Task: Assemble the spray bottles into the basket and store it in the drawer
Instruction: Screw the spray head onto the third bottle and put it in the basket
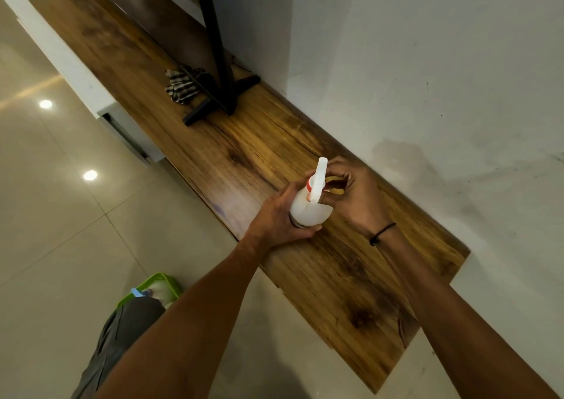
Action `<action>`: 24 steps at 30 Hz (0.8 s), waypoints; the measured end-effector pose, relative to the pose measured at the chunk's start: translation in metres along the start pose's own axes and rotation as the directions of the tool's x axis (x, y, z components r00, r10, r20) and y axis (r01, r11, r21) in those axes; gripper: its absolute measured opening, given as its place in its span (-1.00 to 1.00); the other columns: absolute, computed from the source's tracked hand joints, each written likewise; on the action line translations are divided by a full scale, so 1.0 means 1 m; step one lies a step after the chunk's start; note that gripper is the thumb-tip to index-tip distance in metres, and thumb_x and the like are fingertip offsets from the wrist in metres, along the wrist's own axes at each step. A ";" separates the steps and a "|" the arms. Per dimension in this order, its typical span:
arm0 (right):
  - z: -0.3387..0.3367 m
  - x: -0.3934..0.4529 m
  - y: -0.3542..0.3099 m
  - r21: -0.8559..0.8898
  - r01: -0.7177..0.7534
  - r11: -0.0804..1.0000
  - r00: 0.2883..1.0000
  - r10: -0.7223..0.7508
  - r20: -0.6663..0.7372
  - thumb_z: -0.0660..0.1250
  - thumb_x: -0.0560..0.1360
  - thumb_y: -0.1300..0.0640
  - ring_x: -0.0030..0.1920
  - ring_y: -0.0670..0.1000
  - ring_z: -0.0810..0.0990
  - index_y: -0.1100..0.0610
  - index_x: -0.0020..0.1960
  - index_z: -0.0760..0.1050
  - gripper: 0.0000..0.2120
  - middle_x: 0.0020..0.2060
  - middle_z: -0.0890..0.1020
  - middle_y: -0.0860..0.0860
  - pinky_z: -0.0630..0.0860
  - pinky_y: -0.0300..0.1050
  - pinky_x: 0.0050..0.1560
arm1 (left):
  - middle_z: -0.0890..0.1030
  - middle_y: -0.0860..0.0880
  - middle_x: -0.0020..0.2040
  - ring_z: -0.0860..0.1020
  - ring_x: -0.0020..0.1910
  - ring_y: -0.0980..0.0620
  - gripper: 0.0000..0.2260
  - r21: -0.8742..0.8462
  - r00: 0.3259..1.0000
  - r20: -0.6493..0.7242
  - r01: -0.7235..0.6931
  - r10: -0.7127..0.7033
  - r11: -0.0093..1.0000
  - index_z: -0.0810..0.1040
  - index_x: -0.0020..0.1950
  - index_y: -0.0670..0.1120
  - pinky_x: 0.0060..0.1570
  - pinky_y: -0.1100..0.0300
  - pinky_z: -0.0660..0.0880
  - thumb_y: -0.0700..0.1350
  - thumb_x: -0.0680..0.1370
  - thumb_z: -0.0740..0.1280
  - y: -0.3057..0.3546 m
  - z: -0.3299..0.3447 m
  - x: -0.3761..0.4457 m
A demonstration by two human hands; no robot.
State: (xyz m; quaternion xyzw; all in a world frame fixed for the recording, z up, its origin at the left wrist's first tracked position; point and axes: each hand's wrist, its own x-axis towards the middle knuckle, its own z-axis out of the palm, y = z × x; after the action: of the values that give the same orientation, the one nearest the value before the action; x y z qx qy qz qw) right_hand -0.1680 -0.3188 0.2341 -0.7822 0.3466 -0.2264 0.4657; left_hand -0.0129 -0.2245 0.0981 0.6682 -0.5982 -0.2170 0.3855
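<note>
Head view: white plastic spray bottle [309, 208], rounded shoulder, red collar, white trigger head; held over wood-grain shelf [250, 142]. No label legible. Left hand [276, 215] wrapped closed around bottle body. Right hand [348, 194] fingers curled at trigger head; exact grip unclear. Green slotted basket [161, 279] on glossy tile floor [61, 215], bottle inside.

Room in a home, most likely a living area.
Long low wood-grain worktop [250, 142] against a plain white wall [427, 62], black stand foot [219, 102] resting on it beside a folded checked cloth [180, 87], glossy pale floor tiles [61, 200] mirroring ceiling lights.
</note>
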 end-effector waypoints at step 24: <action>0.050 -0.019 0.003 0.087 -0.129 0.988 0.889 0.154 -0.432 0.67 0.29 -0.08 -0.03 -0.28 0.60 0.06 0.14 0.56 -0.47 0.00 0.64 -0.14 0.52 -0.53 -0.17 | 0.57 -0.15 0.40 0.60 0.31 -0.15 -0.05 0.111 0.997 -0.072 -0.018 0.026 0.994 0.24 0.54 -0.03 0.19 -0.05 0.59 0.40 0.32 0.50 0.009 -0.001 -0.003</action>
State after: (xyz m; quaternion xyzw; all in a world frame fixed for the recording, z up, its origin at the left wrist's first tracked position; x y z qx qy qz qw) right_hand -0.1473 -0.2772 0.2074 -0.6707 0.4918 -0.3714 0.4127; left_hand -0.0185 -0.2211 0.1051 0.6892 -0.6022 -0.1548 0.3720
